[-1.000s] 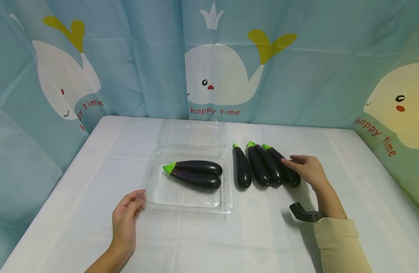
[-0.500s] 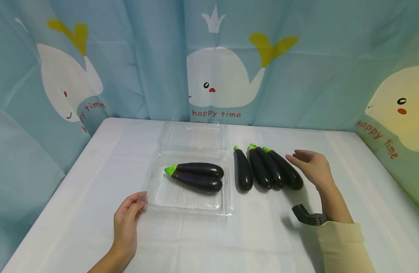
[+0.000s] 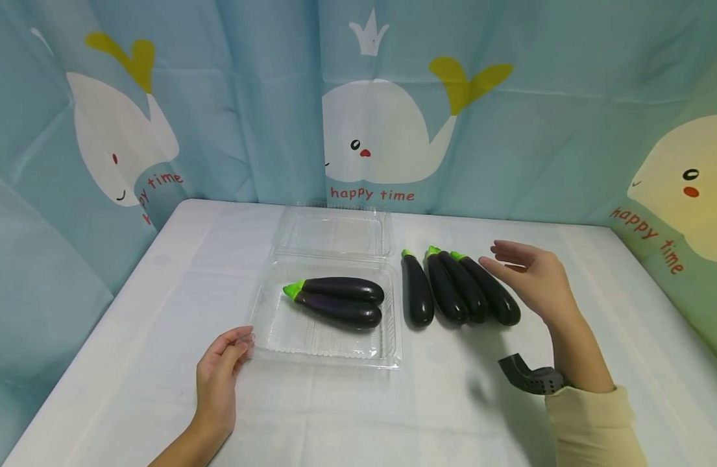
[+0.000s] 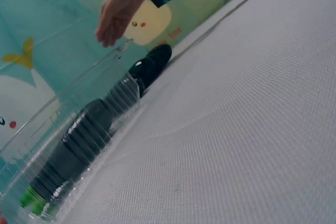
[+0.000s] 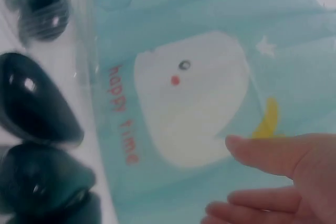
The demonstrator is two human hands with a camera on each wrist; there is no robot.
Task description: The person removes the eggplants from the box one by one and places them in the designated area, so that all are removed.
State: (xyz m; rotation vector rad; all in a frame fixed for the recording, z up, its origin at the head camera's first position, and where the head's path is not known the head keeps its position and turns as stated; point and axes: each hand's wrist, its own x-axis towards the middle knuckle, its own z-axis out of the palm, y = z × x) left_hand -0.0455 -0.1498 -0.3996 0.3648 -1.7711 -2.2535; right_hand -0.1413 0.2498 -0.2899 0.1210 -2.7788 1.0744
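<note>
A clear plastic clamshell container [image 3: 276,340] lies opened flat, with two dark eggplants [image 3: 340,313] side by side in its base, green stems to the left. At the base's front left corner my left hand [image 3: 218,379] pinches the rim between thumb and fingers. To the container's right lie more eggplants, a lone eggplant [image 3: 417,295] and a row of three touching ones [image 3: 466,285]. My right hand [image 3: 536,279] is raised over the right end of that row, fingers extended and holding nothing. In the right wrist view its thumb [image 5: 262,153] stands apart from the fingers.
The container's lid [image 3: 335,233] extends back toward the table's far edge. A white cloth covers the table [image 3: 440,415]. Behind and at both sides hangs a blue curtain [image 3: 265,97] with whale prints. A dark strap [image 3: 530,377] is on the right wrist.
My right hand was at the rightmost eggplant a second ago; it has drawn away and risen above it, its fingers spreading. My left hand keeps its pinch on the container's corner.
</note>
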